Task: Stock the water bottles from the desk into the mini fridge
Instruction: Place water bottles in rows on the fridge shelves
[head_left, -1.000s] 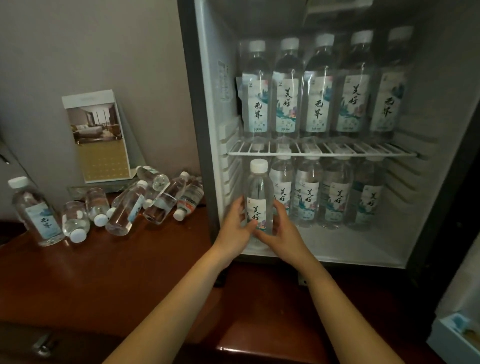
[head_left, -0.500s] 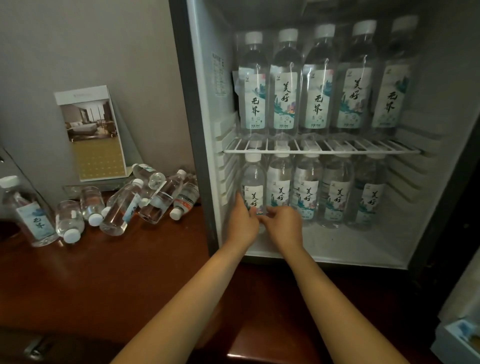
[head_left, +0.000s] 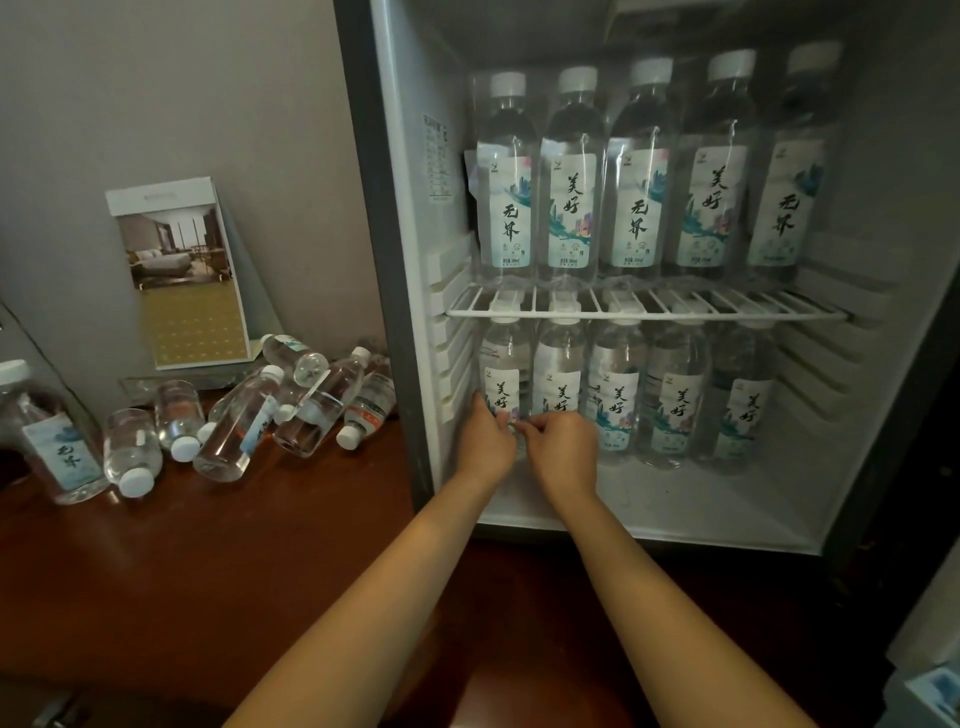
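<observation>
All I'm seeing room-wise is a plain grey wall (head_left: 171, 78) behind a glossy reddish-brown wooden desk (head_left: 156, 597), with a photo card (head_left: 179, 275) standing at the desk's back edge. Pretty dim lighting.

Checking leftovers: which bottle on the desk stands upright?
The far-left bottle, labelled, at the frame's edge; the other bottles there all lie on their sides.
</observation>
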